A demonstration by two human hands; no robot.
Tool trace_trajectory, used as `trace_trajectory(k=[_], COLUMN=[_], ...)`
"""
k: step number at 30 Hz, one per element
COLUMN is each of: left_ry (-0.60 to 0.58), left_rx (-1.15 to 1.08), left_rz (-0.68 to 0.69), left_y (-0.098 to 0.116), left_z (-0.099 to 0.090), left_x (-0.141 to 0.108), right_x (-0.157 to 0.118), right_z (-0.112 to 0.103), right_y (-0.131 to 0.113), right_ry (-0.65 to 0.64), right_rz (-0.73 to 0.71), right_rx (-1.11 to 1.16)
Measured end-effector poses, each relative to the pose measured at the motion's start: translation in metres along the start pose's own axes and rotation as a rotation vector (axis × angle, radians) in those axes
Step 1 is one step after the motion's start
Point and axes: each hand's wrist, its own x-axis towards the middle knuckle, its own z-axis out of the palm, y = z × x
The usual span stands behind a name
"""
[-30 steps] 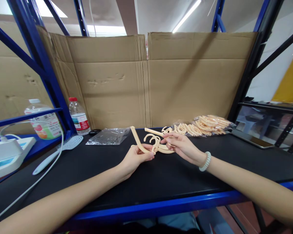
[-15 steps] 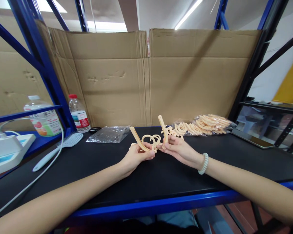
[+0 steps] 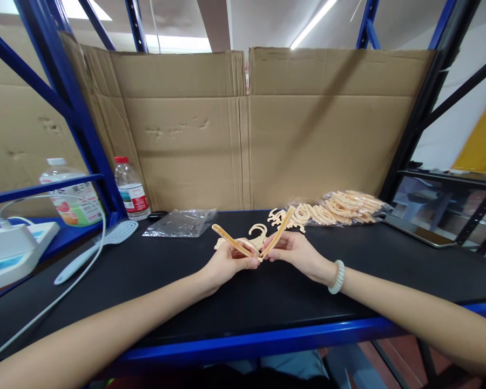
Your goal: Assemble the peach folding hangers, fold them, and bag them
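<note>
Over the black tabletop (image 3: 243, 302), my left hand (image 3: 230, 263) pinches a curved beige strip (image 3: 231, 239) that slants up to the left. My right hand (image 3: 294, 253) grips a second beige strip (image 3: 281, 231), slanting up to the right. The lower ends of the two strips meet between my fingertips in a V shape. Just behind them shows a beige piece with a curled hook (image 3: 259, 233), partly hidden by the strips and my fingers.
Beige pieces (image 3: 299, 215) lie loose beside a clear bag of similar pieces (image 3: 350, 206) at the back right. A flat plastic bag (image 3: 182, 223), a bottle (image 3: 132, 192), a hairbrush (image 3: 119, 232) and a white cable (image 3: 52, 302) are on the left. A phone-like slab (image 3: 421, 232) lies right.
The right strip has tilted over to the right and its lower end has come down to the left one. The left strip leans lower. My right hand has moved slightly.
</note>
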Motion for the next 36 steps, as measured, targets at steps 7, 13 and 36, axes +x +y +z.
trace_trajectory(k=[7, 13, 36], left_ry=[-0.026, -0.014, 0.040], left_rx=[0.008, -0.003, -0.005], left_rz=[0.002, 0.000, -0.039], left_y=[0.0010, 0.0015, -0.0036], left_z=[0.0016, 0.0031, 0.0029], left_x=[-0.0012, -0.0020, -0.0005], right_x=[-0.0007, 0.0010, -0.0031], right_z=[0.0005, -0.0016, 0.0013], right_y=[-0.0017, 0.0004, -0.0016], right_ry=[-0.040, -0.078, -0.106], right_rz=[-0.014, -0.033, -0.058], right_rx=[-0.007, -0.035, -0.071])
